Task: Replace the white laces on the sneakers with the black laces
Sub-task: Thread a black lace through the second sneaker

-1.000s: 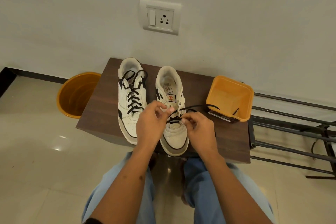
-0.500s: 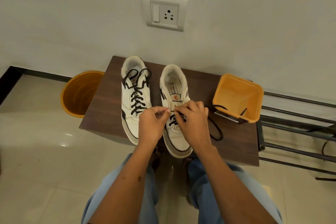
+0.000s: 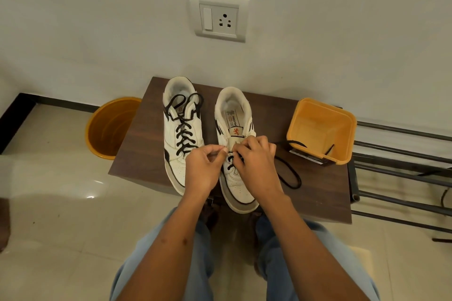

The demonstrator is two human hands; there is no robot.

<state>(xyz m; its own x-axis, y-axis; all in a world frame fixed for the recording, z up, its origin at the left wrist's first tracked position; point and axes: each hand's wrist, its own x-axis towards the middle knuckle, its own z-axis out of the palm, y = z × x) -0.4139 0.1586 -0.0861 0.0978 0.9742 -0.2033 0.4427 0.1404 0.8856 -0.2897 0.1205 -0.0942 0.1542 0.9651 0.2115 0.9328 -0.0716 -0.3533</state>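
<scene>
Two white sneakers stand side by side on a small dark wooden table (image 3: 318, 193). The left sneaker (image 3: 182, 129) is fully laced with a black lace. On the right sneaker (image 3: 236, 120) a black lace (image 3: 289, 175) runs through the lower eyelets only; its loose end loops over the table to the right. My left hand (image 3: 204, 168) pinches the left eyelet edge of the right sneaker. My right hand (image 3: 256, 165) pinches the lace over the same shoe, fingers curled; the spot under them is hidden.
An orange square tub (image 3: 322, 129) stands at the table's right, a black lace end hanging over its rim. A round orange bucket (image 3: 110, 127) sits on the tiled floor to the left. A black metal rack (image 3: 403, 168) stands right of the table. My knees are below the table's front edge.
One second ago the lace was pulled taut to the right; now it lies slack in a loop on the table, and both hands have closed in together over the right sneaker's eyelets.
</scene>
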